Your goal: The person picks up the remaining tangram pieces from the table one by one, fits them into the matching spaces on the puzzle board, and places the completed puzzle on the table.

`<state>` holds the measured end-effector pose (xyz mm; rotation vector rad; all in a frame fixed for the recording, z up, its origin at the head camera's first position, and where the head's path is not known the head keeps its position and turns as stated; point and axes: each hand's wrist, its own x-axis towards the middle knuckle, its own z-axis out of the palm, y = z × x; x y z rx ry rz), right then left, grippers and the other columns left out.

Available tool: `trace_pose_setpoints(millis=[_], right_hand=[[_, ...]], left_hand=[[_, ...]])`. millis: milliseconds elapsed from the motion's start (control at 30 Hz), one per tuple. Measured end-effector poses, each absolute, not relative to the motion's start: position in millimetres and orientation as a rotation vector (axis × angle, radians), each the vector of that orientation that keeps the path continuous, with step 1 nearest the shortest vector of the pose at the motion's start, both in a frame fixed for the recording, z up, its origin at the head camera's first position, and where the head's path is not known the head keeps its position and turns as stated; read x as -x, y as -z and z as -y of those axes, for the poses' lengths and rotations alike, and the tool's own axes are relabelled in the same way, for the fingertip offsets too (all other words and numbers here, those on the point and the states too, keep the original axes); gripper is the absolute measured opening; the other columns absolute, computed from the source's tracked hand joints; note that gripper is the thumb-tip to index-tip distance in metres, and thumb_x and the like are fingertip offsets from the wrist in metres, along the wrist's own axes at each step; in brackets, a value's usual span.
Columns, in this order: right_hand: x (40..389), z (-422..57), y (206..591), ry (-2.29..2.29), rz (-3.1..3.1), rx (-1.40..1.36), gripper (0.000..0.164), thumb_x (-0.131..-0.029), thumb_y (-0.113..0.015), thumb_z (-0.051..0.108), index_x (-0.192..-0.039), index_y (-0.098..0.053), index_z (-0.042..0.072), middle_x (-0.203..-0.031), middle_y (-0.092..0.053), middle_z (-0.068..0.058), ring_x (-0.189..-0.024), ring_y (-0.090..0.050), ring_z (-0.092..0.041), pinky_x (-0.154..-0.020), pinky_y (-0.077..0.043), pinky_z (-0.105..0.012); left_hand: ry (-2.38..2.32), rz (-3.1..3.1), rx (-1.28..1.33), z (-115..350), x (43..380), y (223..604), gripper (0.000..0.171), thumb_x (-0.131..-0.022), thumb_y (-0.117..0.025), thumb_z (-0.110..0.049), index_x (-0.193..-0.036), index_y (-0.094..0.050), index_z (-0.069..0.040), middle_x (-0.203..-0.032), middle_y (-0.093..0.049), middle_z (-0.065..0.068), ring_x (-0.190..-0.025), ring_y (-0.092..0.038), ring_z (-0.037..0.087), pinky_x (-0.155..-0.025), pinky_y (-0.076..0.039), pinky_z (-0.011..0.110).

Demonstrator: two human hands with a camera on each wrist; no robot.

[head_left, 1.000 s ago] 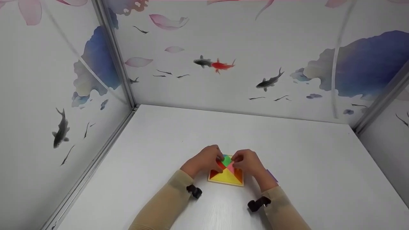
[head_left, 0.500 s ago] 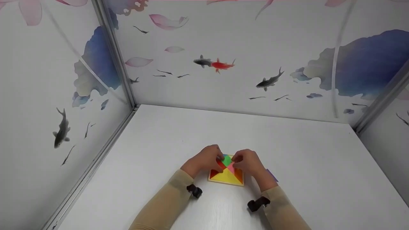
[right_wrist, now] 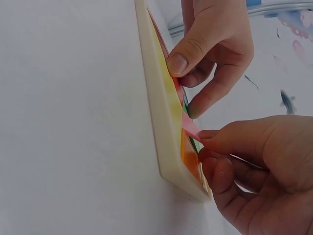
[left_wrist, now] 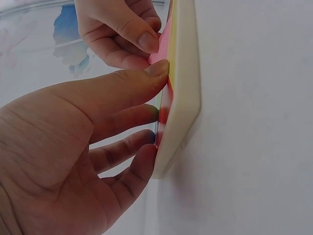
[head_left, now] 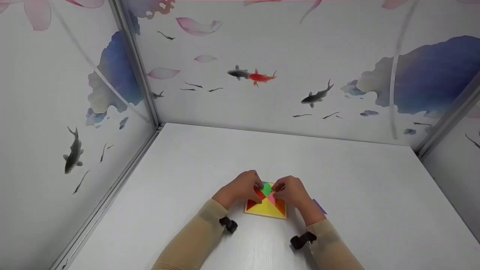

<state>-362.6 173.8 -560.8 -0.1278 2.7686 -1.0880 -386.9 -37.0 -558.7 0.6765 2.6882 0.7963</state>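
Note:
A tangram tray (right_wrist: 156, 107) with a pale rim lies flat on the white table, filled with coloured pieces. My right hand (head_left: 292, 191) pinches a pink tangram piece (right_wrist: 190, 125) between thumb and fingers; in the right wrist view it is tilted, with its near end raised above the other pieces. At the tray's left side, my left hand (head_left: 243, 185) rests its thumb and fingertips on the pieces, around the red piece (head_left: 258, 192). Between the hands shows a green piece (head_left: 266, 188). The big yellow triangle (head_left: 266, 208) fills the near side, beside an orange piece (right_wrist: 190, 159).
A purple piece (head_left: 319, 206) lies on the table outside the tray, partly hidden by my right wrist. White panels printed with fish and petals (head_left: 251, 75) enclose the table (head_left: 210, 153) at the back and sides. Both wrists carry small black cameras (head_left: 228, 224).
The pink piece has shifted very slightly in my right fingers. Both hands otherwise keep their places over the tray.

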Motion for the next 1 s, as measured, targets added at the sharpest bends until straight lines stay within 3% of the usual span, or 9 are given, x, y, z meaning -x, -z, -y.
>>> trace_pose_setpoints(millis=[1000], right_hand=[[368,-174,572,1.110,-2.792,0.168,0.016,-0.088,-0.084,0.002,-0.101,-0.080,0.010,-0.096,-0.073,-0.005,-0.087,-0.065,-0.020,-0.090,-0.063,-0.038]], left_hand=[[-0.672,-2.746,-0.698,32,381,557,0.040,-0.083,-0.093,-0.024,-0.118,-0.079,-0.010,-0.111,-0.064,0.000,-0.100,-0.058,0.014,-0.098,-0.057,0.029]])
